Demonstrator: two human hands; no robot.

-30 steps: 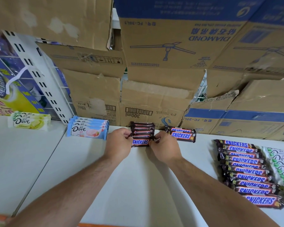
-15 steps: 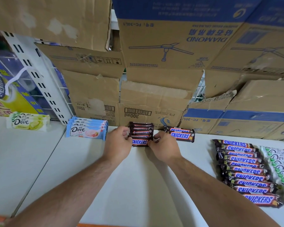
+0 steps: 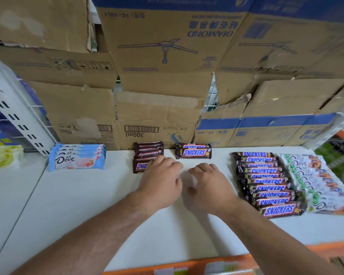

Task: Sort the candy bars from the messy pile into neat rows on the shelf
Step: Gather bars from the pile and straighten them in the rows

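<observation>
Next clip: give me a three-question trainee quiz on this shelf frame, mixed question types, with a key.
1. True or false: the right hand grips a candy bar.
2. What lies immediately right of the long Snickers row? A) gum packs B) white-and-green Dove bars C) bottles
3. Which hand's fingers overlap the short Snickers row?
Key: 1 false, its fingers hold nothing. 2 B. 3 The left hand.
</observation>
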